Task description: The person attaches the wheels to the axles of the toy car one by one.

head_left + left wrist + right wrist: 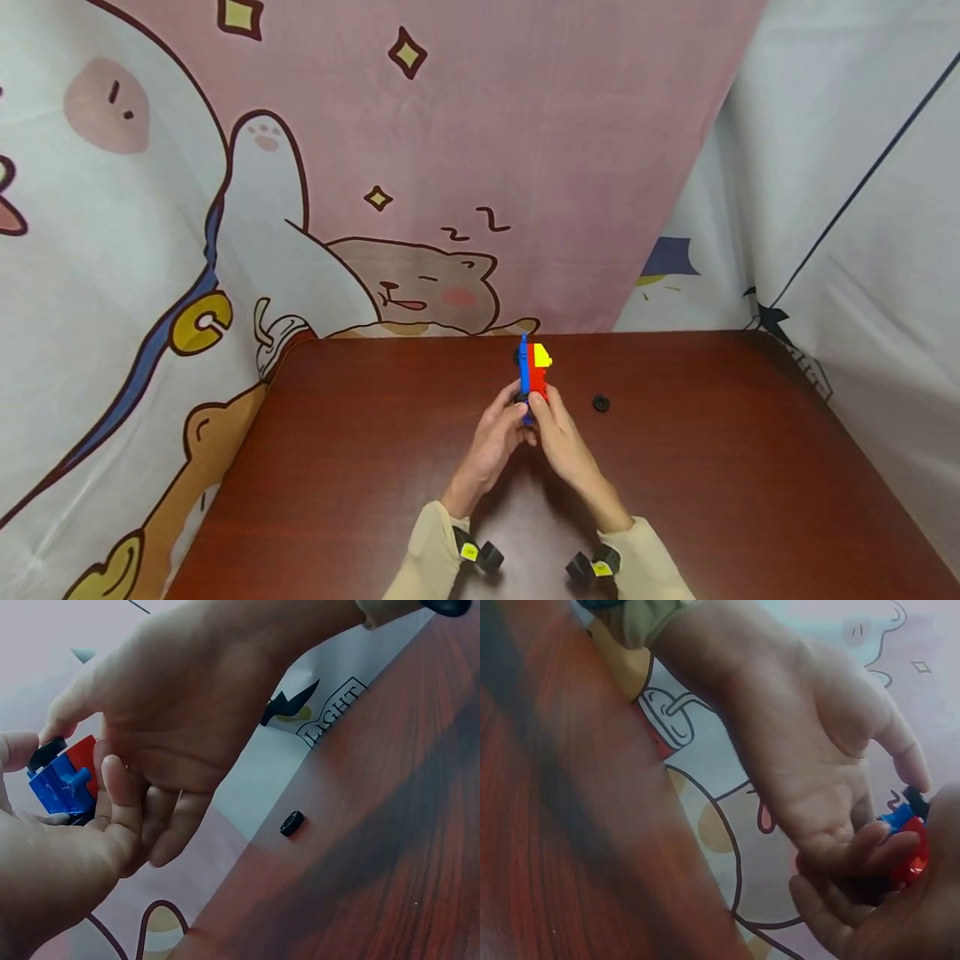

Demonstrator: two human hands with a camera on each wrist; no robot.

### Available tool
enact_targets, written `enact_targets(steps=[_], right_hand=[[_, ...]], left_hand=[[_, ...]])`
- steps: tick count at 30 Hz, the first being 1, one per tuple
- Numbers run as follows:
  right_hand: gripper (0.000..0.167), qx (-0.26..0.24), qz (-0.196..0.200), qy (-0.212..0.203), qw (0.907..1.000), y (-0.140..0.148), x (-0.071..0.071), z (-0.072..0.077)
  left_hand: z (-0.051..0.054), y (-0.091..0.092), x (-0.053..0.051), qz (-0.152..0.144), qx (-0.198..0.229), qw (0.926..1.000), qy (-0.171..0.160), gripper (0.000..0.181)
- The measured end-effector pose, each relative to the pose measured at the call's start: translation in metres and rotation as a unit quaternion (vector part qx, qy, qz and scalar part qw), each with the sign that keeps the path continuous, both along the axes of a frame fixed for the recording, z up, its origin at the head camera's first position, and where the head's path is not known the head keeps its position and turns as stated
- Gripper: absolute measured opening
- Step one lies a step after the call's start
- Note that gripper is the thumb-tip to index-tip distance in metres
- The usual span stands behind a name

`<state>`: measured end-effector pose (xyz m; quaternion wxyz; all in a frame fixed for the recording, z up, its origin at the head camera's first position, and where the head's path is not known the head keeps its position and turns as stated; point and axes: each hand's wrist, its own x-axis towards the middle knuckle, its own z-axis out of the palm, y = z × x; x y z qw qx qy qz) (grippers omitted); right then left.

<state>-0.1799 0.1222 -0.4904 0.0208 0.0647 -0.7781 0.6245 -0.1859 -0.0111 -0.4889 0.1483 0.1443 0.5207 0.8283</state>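
Note:
A toy car of blue, red and yellow blocks points away from me, held up in front of me. My left hand grips its near end from the left, and my right hand holds that end from the right. Both thumbs rest by a black wheel on the car in the left wrist view. The fingers cover most of the car's lower part. A loose black wheel lies on the table to the right of the hands.
The dark red-brown table extends to both sides and in front of me. A printed cartoon cloth hangs behind it and along the left, with a white cloth on the right. Each wrist carries a small black device.

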Motion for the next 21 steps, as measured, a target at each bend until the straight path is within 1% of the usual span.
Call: enact_targets(steps=[1, 3, 7, 9, 12, 15, 17, 19, 21], right_hand=[[0.038, 0.001, -0.004, -0.004, 1.0000, 0.001, 0.000, 0.000], [0.037, 0.007, -0.017, 0.000, 0.9998, 0.003, 0.000, 0.002], [0.037, -0.011, -0.054, 0.024, 0.9982, 0.008, -0.001, 0.005], [0.037, -0.008, -0.078, 0.027, 0.9966, 0.011, -0.001, 0.006], [0.038, -0.011, -0.105, 0.018, 0.9942, 0.013, -0.002, 0.008], [0.037, -0.015, -0.128, 0.018, 0.9915, 0.014, -0.002, 0.009], [0.036, -0.020, -0.138, 0.021, 0.9900, 0.014, -0.001, 0.010], [0.035, -0.022, -0.145, 0.021, 0.9890, 0.013, 0.000, 0.011], [0.034, -0.026, -0.145, 0.020, 0.9889, 0.011, 0.001, 0.011]], left_hand=[[0.000, -0.001, 0.000, -0.002, 0.001, 1.0000, -0.003, 0.053], [0.000, -0.002, 0.000, -0.010, 0.008, 0.9999, -0.005, 0.054], [0.002, -0.003, 0.000, -0.033, 0.019, 0.9993, 0.002, 0.055], [0.002, -0.003, 0.000, -0.046, 0.013, 0.9988, 0.011, 0.054], [0.002, -0.002, 0.001, -0.067, -0.004, 0.9976, 0.018, 0.052], [0.003, -0.001, 0.001, -0.078, -0.032, 0.9963, 0.016, 0.053], [0.003, 0.000, 0.002, -0.065, -0.062, 0.9959, 0.010, 0.052], [0.003, 0.000, 0.001, -0.032, -0.096, 0.9949, 0.004, 0.050], [0.003, -0.001, 0.001, 0.011, -0.122, 0.9925, 0.003, 0.048]])
